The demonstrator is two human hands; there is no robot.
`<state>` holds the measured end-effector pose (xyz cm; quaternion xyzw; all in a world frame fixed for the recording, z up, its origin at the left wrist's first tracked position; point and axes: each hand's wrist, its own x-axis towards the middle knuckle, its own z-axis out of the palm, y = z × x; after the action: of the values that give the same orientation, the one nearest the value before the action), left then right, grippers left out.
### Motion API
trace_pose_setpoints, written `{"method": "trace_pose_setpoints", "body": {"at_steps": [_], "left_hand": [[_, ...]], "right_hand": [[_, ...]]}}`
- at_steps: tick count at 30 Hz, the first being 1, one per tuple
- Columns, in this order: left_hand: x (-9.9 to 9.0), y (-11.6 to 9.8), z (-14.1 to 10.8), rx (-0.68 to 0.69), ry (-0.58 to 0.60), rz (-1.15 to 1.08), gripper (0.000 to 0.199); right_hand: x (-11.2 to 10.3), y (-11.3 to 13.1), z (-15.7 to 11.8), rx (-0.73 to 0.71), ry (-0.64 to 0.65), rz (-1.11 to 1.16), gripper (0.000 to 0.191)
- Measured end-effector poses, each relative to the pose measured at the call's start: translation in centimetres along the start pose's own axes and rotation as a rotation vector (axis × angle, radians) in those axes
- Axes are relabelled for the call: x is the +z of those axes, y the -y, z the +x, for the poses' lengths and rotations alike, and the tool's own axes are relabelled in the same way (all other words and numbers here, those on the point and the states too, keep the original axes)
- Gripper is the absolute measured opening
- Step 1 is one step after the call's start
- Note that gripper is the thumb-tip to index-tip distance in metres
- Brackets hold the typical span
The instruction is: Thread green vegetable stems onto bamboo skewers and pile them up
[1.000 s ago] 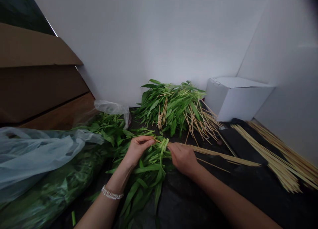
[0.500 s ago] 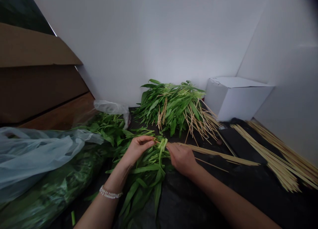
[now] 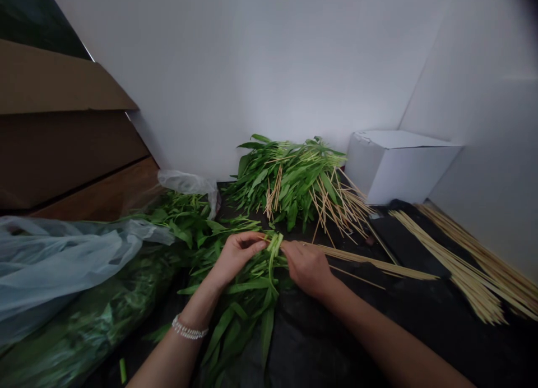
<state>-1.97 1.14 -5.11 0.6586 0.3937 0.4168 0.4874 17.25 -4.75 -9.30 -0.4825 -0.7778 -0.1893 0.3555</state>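
looking through the head camera, i find the work at a middle stage, as far as i can judge. near the far edge of the black surface (image 3: 313,343), close to the wall (image 3: 294,68), lies a heap of leafy greens (image 3: 290,180) with pale stick ends (image 3: 336,208) poking out; i take those as the finished portion, though i cannot count them.

one piece is in hand around the middle of the surface. my left hand (image 3: 235,256) has thumb and finger pinched together on a thin stick (image 3: 261,238), and my right hand (image 3: 309,267) has its fingers closed on it too, just past the pale stalks (image 3: 275,245) folded between the hands. i judge this piece partly done; whether the stick passes through every stalk, i cannot tell.

plenty looks left. loose leaves (image 3: 225,320) spread under and in front of my left hand, with more greens (image 3: 179,208) towards the left edge and a plastic bag (image 3: 113,315) full of them nearer the left front corner. for sticks, a slim bunch (image 3: 374,258) lies just beyond my right hand, and larger bundles (image 3: 456,267) fan out by the right edge, near the white box (image 3: 403,169).
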Motion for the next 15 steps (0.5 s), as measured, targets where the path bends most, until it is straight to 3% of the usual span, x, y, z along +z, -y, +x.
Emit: {"method": "trace_pose_setpoints", "body": {"at_steps": [9, 15], "left_hand": [[0.0, 0.3, -0.4, 0.236, 0.06, 0.384, 0.049], [-0.3, 0.5, -0.2, 0.325, 0.016, 0.572, 0.044]], "right_hand": [[-2.0, -1.7, 1.0, 0.045, -0.174, -0.085, 0.025], [-2.8, -2.1, 1.2, 0.077, -0.296, -0.138, 0.022]]}}
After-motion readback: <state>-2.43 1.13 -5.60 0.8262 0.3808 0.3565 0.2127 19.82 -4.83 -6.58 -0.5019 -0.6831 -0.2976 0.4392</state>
